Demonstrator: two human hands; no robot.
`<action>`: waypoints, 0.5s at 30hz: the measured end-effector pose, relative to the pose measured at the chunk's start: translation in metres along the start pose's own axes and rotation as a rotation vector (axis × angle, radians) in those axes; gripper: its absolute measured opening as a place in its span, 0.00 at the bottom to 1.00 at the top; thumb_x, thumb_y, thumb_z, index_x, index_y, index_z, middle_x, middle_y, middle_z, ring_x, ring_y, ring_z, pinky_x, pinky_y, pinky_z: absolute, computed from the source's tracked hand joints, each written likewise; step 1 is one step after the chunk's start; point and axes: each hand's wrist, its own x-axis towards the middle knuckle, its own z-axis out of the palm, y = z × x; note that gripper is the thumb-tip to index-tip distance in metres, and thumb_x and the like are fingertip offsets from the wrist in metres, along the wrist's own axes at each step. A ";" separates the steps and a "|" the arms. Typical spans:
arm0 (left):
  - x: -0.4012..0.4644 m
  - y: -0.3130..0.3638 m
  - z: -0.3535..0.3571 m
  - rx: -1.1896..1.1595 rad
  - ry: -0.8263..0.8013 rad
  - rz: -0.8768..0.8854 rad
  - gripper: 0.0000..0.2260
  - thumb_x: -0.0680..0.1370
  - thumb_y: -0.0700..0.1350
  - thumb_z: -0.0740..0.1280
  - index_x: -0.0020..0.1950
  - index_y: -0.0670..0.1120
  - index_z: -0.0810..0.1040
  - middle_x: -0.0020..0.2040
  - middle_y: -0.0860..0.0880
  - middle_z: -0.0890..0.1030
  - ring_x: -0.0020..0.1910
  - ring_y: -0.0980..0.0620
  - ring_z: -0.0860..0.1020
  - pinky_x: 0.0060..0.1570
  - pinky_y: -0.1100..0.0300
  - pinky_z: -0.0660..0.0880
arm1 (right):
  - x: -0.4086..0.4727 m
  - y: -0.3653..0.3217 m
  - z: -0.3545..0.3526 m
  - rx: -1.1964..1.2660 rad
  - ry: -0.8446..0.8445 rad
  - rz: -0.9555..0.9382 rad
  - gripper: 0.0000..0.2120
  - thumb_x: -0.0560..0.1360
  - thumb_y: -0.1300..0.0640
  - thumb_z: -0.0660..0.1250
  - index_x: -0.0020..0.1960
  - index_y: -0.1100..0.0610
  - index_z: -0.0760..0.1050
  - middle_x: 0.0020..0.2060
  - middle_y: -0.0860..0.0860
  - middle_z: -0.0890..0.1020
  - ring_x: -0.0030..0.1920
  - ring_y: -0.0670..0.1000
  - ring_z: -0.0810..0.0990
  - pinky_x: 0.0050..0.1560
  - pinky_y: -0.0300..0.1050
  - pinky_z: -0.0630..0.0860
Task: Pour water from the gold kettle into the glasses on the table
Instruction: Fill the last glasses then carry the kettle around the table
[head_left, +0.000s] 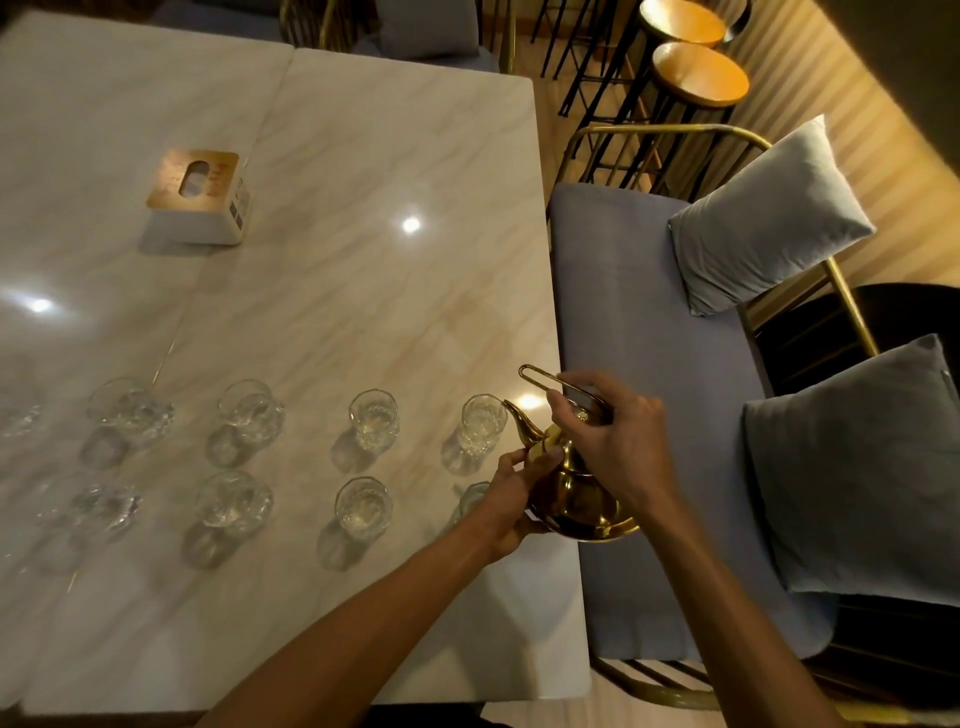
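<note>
The gold kettle (569, 493) is held at the table's right edge, tilted with its spout toward the far right glass (483, 423). My right hand (613, 441) grips its wire handle from above. My left hand (511, 499) presses against the kettle's left side below the spout. Several clear glasses stand in two rows on the marble table (337, 260). One near-row glass (470, 499) is partly hidden behind my left hand. Whether water is flowing from the spout cannot be made out.
A tissue box (200, 195) with a wooden top stands at the table's far left. A blue bench (660, 389) with two grey cushions (769, 218) runs along the table's right side. Two round stools (701, 73) stand behind it.
</note>
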 end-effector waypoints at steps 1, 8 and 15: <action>0.000 0.001 -0.001 0.000 0.009 0.007 0.32 0.75 0.55 0.72 0.75 0.52 0.62 0.70 0.44 0.74 0.60 0.44 0.76 0.44 0.49 0.80 | -0.003 0.001 -0.001 0.015 0.018 -0.001 0.13 0.76 0.49 0.73 0.59 0.49 0.81 0.37 0.39 0.79 0.38 0.35 0.81 0.37 0.25 0.75; -0.003 0.009 -0.004 0.099 0.026 0.127 0.33 0.75 0.55 0.72 0.75 0.55 0.59 0.71 0.45 0.74 0.63 0.44 0.76 0.48 0.53 0.79 | -0.015 0.002 -0.007 0.154 0.152 0.004 0.10 0.75 0.51 0.74 0.55 0.53 0.82 0.41 0.36 0.81 0.43 0.34 0.81 0.41 0.25 0.75; -0.014 0.022 -0.011 0.154 0.056 0.275 0.28 0.73 0.54 0.74 0.67 0.58 0.63 0.62 0.52 0.77 0.59 0.48 0.78 0.51 0.57 0.80 | -0.021 -0.004 -0.007 0.342 0.158 0.036 0.07 0.76 0.52 0.73 0.49 0.55 0.83 0.40 0.46 0.85 0.42 0.46 0.84 0.41 0.35 0.80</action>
